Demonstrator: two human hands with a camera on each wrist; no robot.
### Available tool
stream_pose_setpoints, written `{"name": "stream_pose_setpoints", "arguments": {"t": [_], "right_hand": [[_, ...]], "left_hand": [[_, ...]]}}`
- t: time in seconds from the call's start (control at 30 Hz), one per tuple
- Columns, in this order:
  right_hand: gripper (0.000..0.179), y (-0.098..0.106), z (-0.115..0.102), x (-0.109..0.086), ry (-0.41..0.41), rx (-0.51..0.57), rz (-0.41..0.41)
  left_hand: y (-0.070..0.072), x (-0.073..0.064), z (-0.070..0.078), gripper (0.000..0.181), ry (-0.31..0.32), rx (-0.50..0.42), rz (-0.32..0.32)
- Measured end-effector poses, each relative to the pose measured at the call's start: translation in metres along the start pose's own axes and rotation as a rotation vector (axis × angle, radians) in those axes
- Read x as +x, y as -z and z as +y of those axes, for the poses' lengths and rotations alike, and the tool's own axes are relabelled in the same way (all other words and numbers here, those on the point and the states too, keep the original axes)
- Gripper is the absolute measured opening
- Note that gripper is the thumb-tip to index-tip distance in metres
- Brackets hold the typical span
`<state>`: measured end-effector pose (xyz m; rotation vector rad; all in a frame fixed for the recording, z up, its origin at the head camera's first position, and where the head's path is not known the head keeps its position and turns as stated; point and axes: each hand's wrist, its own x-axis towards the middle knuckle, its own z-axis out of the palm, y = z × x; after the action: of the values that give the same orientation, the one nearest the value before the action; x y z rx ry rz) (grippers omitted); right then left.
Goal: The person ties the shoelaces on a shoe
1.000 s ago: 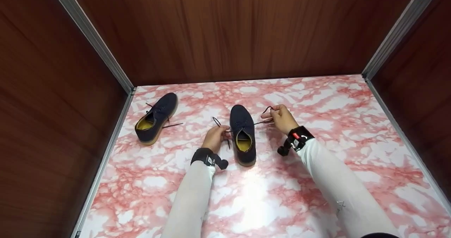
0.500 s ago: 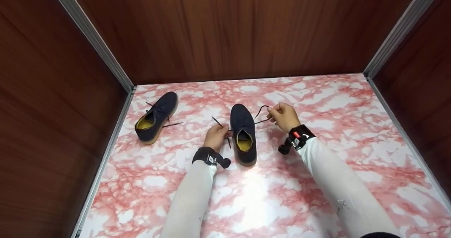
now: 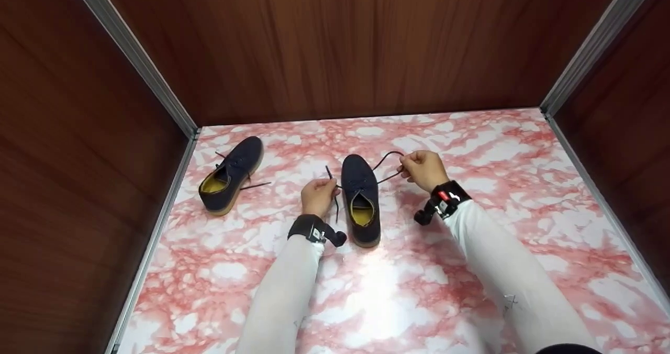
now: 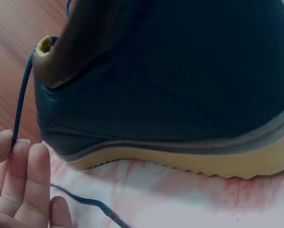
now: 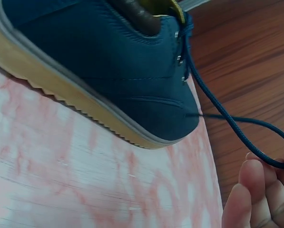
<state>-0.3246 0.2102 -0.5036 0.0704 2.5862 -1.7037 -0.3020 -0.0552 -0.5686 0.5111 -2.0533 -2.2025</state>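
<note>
A dark navy lace-up shoe (image 3: 358,169) with a yellow lining stands upright on its pale sole, toe pointing away from me. At its left side my left hand (image 3: 317,198) pinches one end of the shoelace (image 4: 21,99) between thumb and fingers. The lace's loose tail hangs below these fingertips. On the other side my right hand (image 3: 426,170) pinches the opposite shoelace (image 5: 212,99), which runs taut from the eyelets. Its free end curves back toward the shoe's toe. Neither hand touches the shoe itself in the head view.
A matching navy shoe (image 3: 245,157) with untied laces lies to the left, near the left wall. Brown wood-grain panels (image 3: 335,50) enclose the back and both sides. Beneath everything is a red and white marbled surface (image 3: 251,270).
My left hand has shifted slightly up, and its lace end now points more upright. The right hand has moved a little up and right, with the lace forming a wider curve toward the toe.
</note>
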Motion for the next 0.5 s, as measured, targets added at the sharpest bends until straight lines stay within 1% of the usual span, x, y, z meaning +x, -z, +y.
{"name": "stream_pose_setpoints", "arguments": {"t": [0.13, 0.23, 0.33, 0.43, 0.5], "right_hand": [[0.026, 0.002, -0.007, 0.002, 0.012, -0.022, 0.02], [0.027, 0.002, -0.013, 0.003, 0.027, -0.033, 0.03], [0.03, 0.0, -0.02, 0.003, 0.043, -0.044, 0.041], [0.032, -0.003, -0.028, 0.004, 0.061, -0.047, 0.045], [0.031, -0.006, -0.033, 0.005, 0.069, -0.043, 0.048]], "left_hand": [[0.0, 0.001, 0.004, 0.015, -0.042, 0.029, 0.006], [-0.001, 0.001, 0.006, 0.016, -0.06, 0.046, -0.001], [-0.002, 0.0, 0.009, 0.012, -0.074, 0.058, -0.009], [-0.003, -0.001, 0.01, 0.008, -0.088, 0.049, -0.018], [-0.004, -0.002, 0.01, 0.007, -0.104, 0.042, -0.021]]}}
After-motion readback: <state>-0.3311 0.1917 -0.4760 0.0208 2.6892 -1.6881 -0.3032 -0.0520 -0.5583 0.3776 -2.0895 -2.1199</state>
